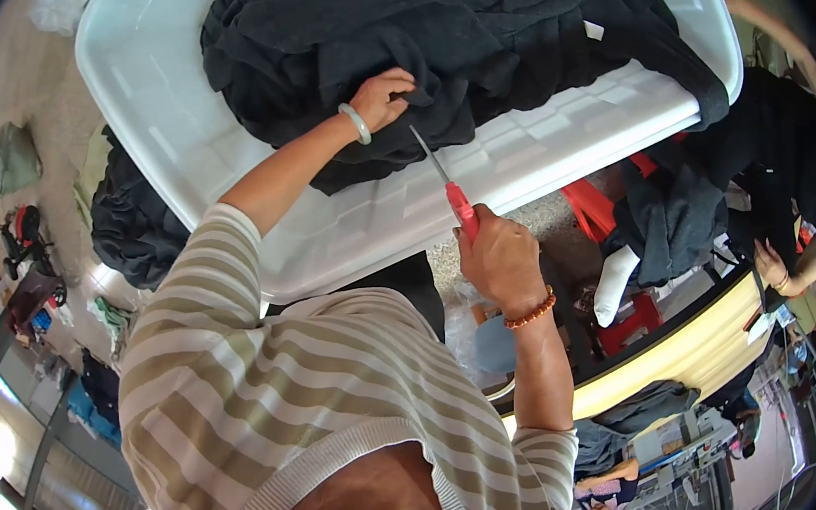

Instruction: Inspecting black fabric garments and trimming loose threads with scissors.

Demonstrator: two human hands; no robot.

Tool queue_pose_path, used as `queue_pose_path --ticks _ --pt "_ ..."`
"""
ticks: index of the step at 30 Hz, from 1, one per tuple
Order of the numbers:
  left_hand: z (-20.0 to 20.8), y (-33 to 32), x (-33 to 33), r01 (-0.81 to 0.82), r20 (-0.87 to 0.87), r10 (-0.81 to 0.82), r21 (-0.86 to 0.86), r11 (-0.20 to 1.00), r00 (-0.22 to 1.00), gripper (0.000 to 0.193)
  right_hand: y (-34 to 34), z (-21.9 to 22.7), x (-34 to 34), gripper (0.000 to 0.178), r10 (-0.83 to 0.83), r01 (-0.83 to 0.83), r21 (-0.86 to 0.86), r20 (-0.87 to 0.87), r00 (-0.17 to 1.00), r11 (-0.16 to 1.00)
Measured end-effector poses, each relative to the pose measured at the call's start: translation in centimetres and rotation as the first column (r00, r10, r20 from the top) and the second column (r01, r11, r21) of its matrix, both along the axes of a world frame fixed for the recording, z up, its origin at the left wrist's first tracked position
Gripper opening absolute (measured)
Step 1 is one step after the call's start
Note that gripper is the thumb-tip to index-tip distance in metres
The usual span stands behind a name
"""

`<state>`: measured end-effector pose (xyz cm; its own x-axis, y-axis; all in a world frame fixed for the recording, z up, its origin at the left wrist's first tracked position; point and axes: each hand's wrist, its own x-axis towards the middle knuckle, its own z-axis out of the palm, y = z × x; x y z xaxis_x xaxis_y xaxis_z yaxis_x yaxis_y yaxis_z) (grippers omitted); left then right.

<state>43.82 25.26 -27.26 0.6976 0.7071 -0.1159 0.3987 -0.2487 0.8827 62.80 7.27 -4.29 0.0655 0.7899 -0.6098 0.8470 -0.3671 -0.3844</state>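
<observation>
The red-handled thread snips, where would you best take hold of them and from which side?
Probably by the red handle, coming from its near, lower-right end, as the right hand does. The thin metal blades point up-left toward the dark garment that the left hand presses, so that end seems unsafe to grasp.

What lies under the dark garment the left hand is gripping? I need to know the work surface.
A white plastic surface, ridged like a big bin lid, shows around the dark garment. The left hand pinches the cloth; the part beneath the pile is covered and unseen.
</observation>
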Motion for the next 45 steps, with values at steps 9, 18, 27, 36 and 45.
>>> queue_pose_path --ticks 9,18,27,36,45 --pt "0.0 -2.2 -4.4 -0.266 -0.038 0.277 0.189 0.945 0.96 0.031 1.0 -0.1 -1.7 0.019 0.08 -0.08 -0.015 0.02 0.997 0.997" --pt "-6.0 2.0 -11.4 -0.982 -0.157 0.974 -0.119 0.145 0.163 0.051 4.0 -0.3 -5.2 0.019 0.102 -0.103 -0.006 -0.039 0.994 0.995" --pt "5.8 2.7 -6.4 -0.363 0.08 0.396 -0.266 0.893 0.915 0.027 5.8 -0.4 -6.1 0.024 0.122 -0.126 -0.027 -0.097 0.988 0.992" --pt "5.2 1.5 -13.7 -0.2 -0.523 0.034 -0.263 0.944 0.851 0.034 0.5 -0.3 -4.4 0.019 0.069 -0.069 -0.03 0.004 0.998 0.997" --pt "-6.2 7.5 -21.9 -0.097 -0.793 0.318 0.315 0.944 0.52 0.037 -1.5 -0.7 -4.4 0.015 0.0 -0.009 0.181 0.051 0.999 0.983"
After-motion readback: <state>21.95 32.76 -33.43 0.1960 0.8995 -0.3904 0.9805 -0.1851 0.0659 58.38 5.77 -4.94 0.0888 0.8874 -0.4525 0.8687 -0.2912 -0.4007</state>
